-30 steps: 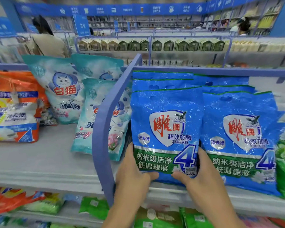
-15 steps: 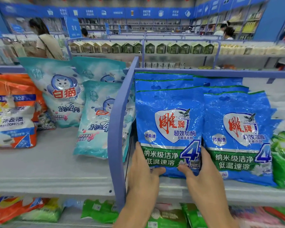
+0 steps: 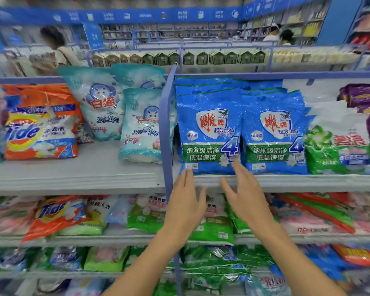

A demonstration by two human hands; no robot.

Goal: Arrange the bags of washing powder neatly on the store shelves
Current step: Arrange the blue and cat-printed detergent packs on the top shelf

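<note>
A blue washing powder bag [image 3: 208,129] with a red and white shield stands on the grey top shelf [image 3: 286,182], just right of the blue divider post [image 3: 166,129]. More blue bags are stacked behind it, and a second blue bag [image 3: 273,133] stands beside it on the right. My left hand [image 3: 185,201] has straight fingers whose tips reach the front bag's lower left corner. My right hand [image 3: 244,195] is spread below the bag's lower right corner, fingertips at its bottom edge. Neither hand grips anything.
Left of the post stand pale teal cat-logo bags [image 3: 141,124] and an orange Tide bag [image 3: 39,133]. A green bag [image 3: 338,146] and purple bags [image 3: 363,97] fill the right end. Lower shelves hold mixed bags. A person [image 3: 58,48] stands in the far aisle.
Both hands have let go of the front blue bag's bottom and drawn back and down, fingers now straight. The bag stays standing on the shelf. The camera has pulled back, showing lower shelves.
</note>
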